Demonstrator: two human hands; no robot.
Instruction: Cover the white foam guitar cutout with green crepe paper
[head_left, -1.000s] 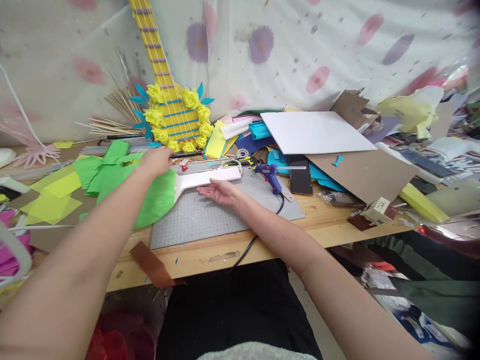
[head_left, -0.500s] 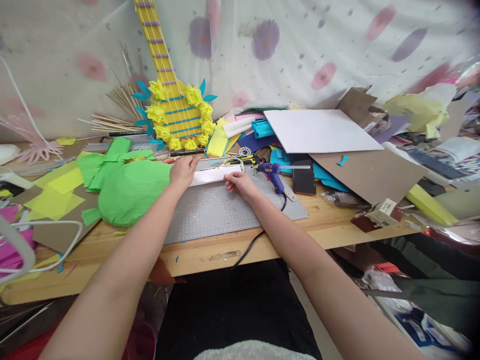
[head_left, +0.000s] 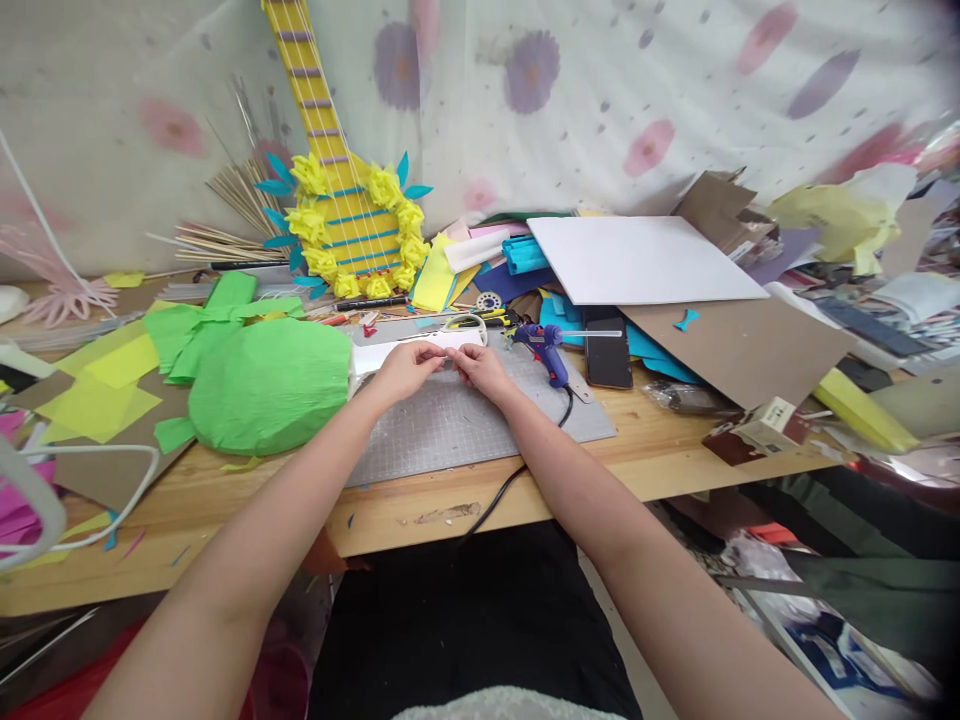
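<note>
My left hand (head_left: pixel 411 368) and my right hand (head_left: pixel 481 368) meet at the near edge of a long white strip (head_left: pixel 379 357), fingertips pinched together and almost touching. Whatever lies between the fingertips is too small to make out. At its left end the strip joins a rounded shape covered in green crepe paper (head_left: pixel 270 385). Beneath my hands is a grey cutting mat (head_left: pixel 435 440). Scissors (head_left: pixel 472 325) with pale handles lie just behind the strip. A blue glue gun (head_left: pixel 551 355) holding a clear glue stick rests to the right of my right hand.
A yellow paper guitar (head_left: pixel 352 220) with crepe flowers leans at the back. Behind the glue gun are a phone (head_left: pixel 607 347), a white board (head_left: pixel 645 260) and brown cardboard (head_left: pixel 750 350). Yellow sheets (head_left: pixel 101 395) lie left. A black cord (head_left: pixel 499 492) crosses the table's front edge.
My left hand has moved right along the strip to meet my right hand, uncovering the strip's left part. My right hand has stayed nearly in place. The view has shifted slightly.
</note>
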